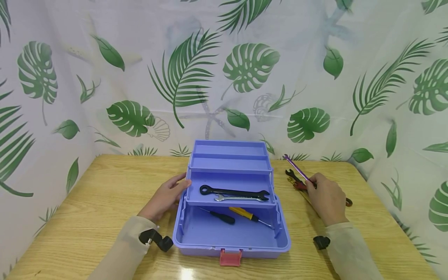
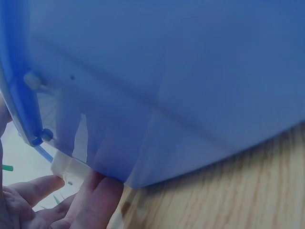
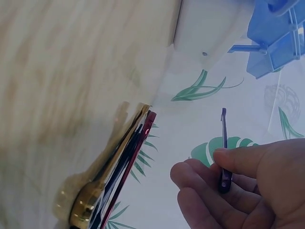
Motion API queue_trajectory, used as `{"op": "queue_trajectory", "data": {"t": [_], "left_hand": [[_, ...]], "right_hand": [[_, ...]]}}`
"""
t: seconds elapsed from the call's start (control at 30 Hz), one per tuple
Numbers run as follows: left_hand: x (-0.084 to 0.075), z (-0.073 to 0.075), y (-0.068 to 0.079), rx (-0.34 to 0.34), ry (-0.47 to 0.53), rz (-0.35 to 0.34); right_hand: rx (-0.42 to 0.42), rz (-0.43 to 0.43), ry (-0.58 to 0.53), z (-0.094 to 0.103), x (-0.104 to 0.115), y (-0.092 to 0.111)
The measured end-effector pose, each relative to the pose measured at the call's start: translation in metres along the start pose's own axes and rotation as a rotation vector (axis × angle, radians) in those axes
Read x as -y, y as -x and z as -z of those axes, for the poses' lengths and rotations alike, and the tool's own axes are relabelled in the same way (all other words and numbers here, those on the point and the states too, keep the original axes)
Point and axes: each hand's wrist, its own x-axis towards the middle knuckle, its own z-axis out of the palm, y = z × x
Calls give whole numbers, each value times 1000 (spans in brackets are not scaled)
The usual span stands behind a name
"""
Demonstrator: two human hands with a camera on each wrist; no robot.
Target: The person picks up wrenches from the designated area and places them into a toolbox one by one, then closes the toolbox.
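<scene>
A purple wrench is pinched in my right hand, its open end pointing up and away to the left. In the right wrist view, the thumb presses the wrench against the fingers. My left hand rests against the left side of a lavender toolbox, thumb at the tray's edge. The left wrist view shows its fingers by the box's wall. On the unfolded tray lie a black wrench and a silver wrench. A black-handled screwdriver and a yellow-handled screwdriver lie in the bottom.
Beneath and beyond my right hand, several tools lie on the wooden table, among them a black wrench and a red tool. A pink latch hangs at the box's front. Leaf-print cloth stands behind the table.
</scene>
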Motion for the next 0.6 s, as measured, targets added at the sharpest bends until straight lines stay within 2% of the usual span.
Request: {"op": "queue_trajectory", "data": {"t": [0.6], "left_hand": [[0,1,0,6,-2,6]], "right_hand": [[-103,66,-15,1,4,1]]}}
